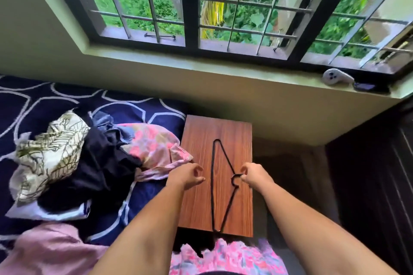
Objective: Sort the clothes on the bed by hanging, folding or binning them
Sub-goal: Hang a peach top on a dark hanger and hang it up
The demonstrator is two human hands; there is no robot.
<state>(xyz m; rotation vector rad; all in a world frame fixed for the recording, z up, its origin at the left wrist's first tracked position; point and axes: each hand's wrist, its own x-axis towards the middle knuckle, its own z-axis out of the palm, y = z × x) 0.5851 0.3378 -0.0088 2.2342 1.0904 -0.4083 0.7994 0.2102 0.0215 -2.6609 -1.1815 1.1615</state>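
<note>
Black wire hanger (pixel 212 185), 1, flat on brown wood-grain bench (pixel 196 138) beside navy patterned bed (pixel 44 100); right hand (pixel 254 176) pinches its hook. Left hand (pixel 185 175) loosely curled over bench's left edge, apparently holding nothing. Mixed heap of clothes (pixel 89 163) on bed, its pink floral piece (pixel 154 147) overlapping bench edge.

From where I stand, the bare left forearm (pixel 145 219) and right forearm (pixel 301 214) stretch forward side by side, wrists straight. The left hand (pixel 187 177) is turned palm inward, its fingers (pixel 197 169) loosely curved, the thumb set apart beneath them and nothing between them. The right hand (pixel 256 177) is knuckles-up, its fingers (pixel 245 168) curled in against the thumb, and at their tips they pinch the hook of a thin black wire clothes hanger (pixel 232 179). The fingertips of the two hands face each other, apart.
</note>
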